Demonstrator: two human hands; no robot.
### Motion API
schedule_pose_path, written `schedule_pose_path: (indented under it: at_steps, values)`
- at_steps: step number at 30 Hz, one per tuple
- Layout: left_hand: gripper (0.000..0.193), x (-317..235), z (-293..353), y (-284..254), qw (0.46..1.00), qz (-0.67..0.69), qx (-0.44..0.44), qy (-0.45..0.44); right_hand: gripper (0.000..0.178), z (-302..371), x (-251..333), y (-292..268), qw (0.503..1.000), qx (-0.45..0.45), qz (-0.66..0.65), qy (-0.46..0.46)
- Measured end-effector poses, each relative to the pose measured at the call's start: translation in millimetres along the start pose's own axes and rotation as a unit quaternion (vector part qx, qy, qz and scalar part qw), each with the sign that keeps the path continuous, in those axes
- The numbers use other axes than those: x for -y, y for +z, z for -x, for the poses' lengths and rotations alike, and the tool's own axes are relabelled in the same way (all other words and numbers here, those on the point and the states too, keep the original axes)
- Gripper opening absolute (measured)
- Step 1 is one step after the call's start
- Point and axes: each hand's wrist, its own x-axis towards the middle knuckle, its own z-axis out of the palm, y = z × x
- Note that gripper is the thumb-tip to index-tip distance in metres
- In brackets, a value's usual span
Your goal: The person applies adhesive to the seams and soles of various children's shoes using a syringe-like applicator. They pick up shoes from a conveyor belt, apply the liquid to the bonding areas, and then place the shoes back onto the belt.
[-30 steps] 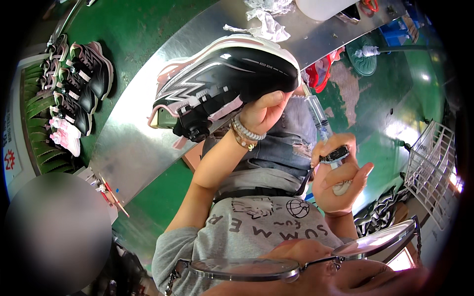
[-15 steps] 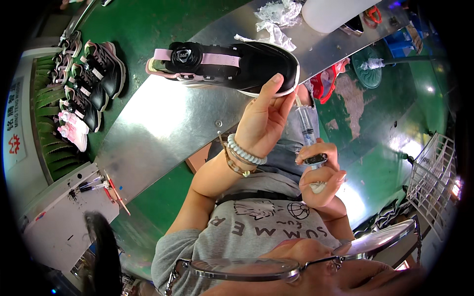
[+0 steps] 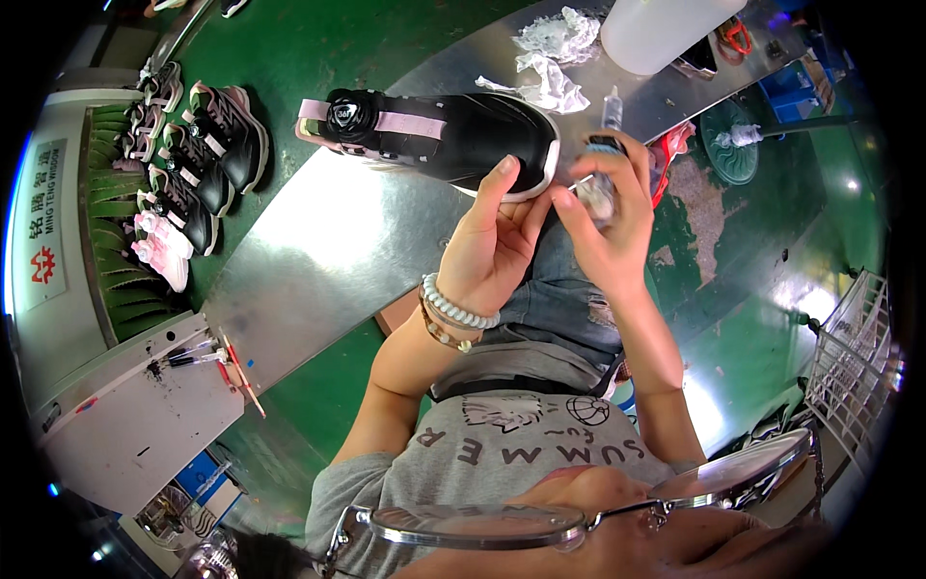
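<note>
A black sneaker [image 3: 482, 145] with pink straps, a round dial and a white sole is held above the bench by my left hand [image 3: 485, 241]. The thumb lies on the toe, with the fingers under the sole's edge. Beside the toe, my right hand [image 3: 617, 227] is closed around a clear syringe [image 3: 612, 111], whose tip points away from me. A thin pale sliver [image 3: 579, 181] shows by the right thumb, close to the sole; its kind is unclear. White crumpled material [image 3: 598, 198] sits partly hidden in the right hand.
Crumpled white tissue [image 3: 555, 82] and a white plastic container [image 3: 656, 34] stand on the metal bench [image 3: 318, 232]. Several similar sneakers [image 3: 227, 140] sit at left. Brushes [image 3: 198, 355] lie on a tray at lower left. A wire rack [image 3: 849, 357] stands at right.
My right hand has moved up and away, turning the syringe so its tip no longer meets the sole's edge. The sneaker has shifted slightly left and tilted.
</note>
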Motion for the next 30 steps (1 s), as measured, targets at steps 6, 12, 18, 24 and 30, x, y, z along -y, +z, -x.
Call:
schedule_pose_path:
  at_steps: [6, 12, 18, 24, 30]
  values:
    - [0.024, -1.9, -1.0, 1.1, 0.999, 0.015, 0.003, -0.032, 0.023, -3.0, -7.1, 13.4, 0.998, -0.018, -0.041, 0.050]
    - [0.029, -1.8, 0.3, 1.8, 1.000, 0.015, -0.023, 0.004, 0.014, 0.7, -8.4, 11.2, 0.996, -0.021, -0.068, 0.058]
    - [0.022, -3.1, 5.3, 0.5, 0.998, 0.009, -0.047, -0.029, 0.009, -8.1, -24.3, 6.2, 0.992, -0.029, -0.098, 0.073]
    - [0.020, 1.9, 13.0, -12.1, 0.998, -0.014, -0.055, -0.017, 0.008, -24.4, -58.1, 6.9, 0.999, -0.002, -0.019, -0.043]
    - [0.022, 13.5, 25.3, -29.2, 0.994, -0.092, -0.035, 0.044, 0.008, -40.1, -99.1, 17.2, 0.998, -0.001, -0.021, -0.059]
